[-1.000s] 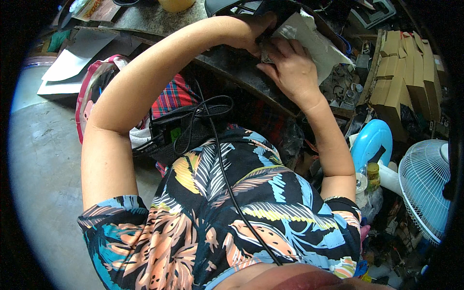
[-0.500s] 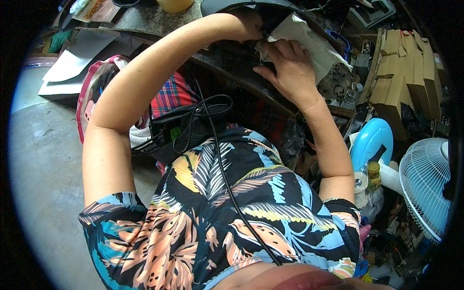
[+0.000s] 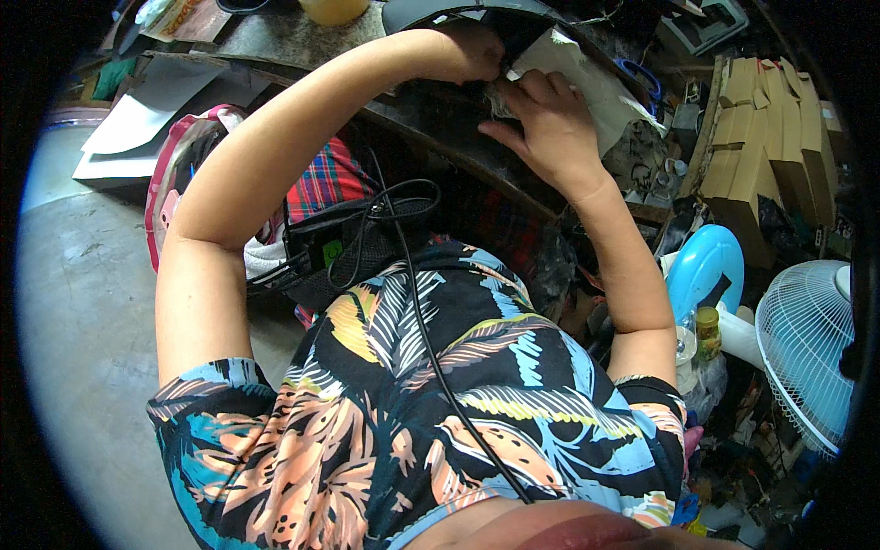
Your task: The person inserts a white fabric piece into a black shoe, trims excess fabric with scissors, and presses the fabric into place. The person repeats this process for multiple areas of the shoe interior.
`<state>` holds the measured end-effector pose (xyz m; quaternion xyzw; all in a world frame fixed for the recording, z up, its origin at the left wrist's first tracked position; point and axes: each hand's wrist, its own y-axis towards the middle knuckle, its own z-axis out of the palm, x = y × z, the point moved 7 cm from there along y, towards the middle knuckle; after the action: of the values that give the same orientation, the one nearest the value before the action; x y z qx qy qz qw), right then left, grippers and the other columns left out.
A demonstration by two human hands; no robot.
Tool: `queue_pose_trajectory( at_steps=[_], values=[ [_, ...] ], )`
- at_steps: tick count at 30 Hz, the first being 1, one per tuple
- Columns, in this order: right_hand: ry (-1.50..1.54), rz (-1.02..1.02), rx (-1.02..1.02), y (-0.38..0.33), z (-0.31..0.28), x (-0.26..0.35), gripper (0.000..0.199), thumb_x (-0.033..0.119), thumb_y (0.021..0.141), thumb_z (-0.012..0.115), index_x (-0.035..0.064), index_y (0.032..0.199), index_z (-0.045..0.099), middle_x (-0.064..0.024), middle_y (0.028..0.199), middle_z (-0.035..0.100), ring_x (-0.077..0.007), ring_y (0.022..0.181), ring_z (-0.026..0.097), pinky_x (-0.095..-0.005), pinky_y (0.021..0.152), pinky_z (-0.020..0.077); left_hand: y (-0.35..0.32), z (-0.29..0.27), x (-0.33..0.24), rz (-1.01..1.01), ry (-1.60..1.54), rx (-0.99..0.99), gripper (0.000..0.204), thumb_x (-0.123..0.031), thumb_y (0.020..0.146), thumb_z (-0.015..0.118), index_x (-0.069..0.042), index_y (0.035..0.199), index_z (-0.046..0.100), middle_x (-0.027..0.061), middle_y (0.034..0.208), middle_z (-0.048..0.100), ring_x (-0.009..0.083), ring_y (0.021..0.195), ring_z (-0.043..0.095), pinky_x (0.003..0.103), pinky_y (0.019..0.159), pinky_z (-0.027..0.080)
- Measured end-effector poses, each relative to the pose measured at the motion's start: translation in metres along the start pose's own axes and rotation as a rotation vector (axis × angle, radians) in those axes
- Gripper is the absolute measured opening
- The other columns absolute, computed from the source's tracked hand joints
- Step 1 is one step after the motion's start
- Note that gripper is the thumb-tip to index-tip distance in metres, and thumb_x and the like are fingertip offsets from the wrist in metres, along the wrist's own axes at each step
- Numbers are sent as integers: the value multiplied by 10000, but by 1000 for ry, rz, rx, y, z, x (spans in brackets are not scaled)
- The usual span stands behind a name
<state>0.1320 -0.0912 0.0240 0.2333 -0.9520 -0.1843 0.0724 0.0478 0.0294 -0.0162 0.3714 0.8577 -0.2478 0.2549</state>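
Right hand [image 3: 547, 124] lower on white sheet [image 3: 587, 69] than before

Both hands raised together, left [image 3: 472, 50] curled, right [image 3: 541, 124] spread.

One head-worn fisheye view – looking steeply down, close over the person's patterned shirt [image 3: 440, 422] toward the cluttered workbench [image 3: 302, 37]

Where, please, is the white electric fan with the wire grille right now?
The white electric fan stands at the right edge of the head view, beside the blue plastic item and below the stacked cardboard pieces.
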Motion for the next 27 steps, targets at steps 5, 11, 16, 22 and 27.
queue_pose_trajectory(
  at_steps=[5,11,16,22,27],
  values=[
    [7,-24,41,-7,-2,7,578,525,743,749,134,1165,693,-69,1145,581,-293,1082,534,-436,903,474,-3,6,-14,112,211,-102,297,-277,897,597,-16,990,704,208,853,688,330,787,665,430,750,525],
    [48,-9,42,-14,-5,6,516,515,771,744,165,1151,727,-71,1197,584,-308,1146,513,-450,951,457,-8,6,-10,74,95,-60,322,-304,950,581,-28,1092,667,176,987,690,302,894,679,399,798,539],
    [124,23,35,-18,-5,2,452,453,795,747,165,1143,730,-79,1189,590,-323,1133,520,-440,949,461,-31,0,3,34,-305,-109,371,-313,984,556,-25,1208,622,143,1007,692,214,877,706,324,760,572],
    [211,35,16,-23,-8,0,404,382,802,754,151,1132,733,-88,1184,600,-322,1118,533,-428,952,460,-63,4,-13,349,223,-260,342,-156,970,583,-65,1300,598,183,1267,607,338,1159,600,410,1004,489],
    [354,25,-37,-24,-12,-4,383,312,792,767,94,1103,719,-98,1179,619,-315,1095,547,-424,969,449,-74,7,-16,414,173,-224,382,-175,974,580,-75,1342,576,184,1345,565,364,1258,532,426,1094,413]
  ],
)
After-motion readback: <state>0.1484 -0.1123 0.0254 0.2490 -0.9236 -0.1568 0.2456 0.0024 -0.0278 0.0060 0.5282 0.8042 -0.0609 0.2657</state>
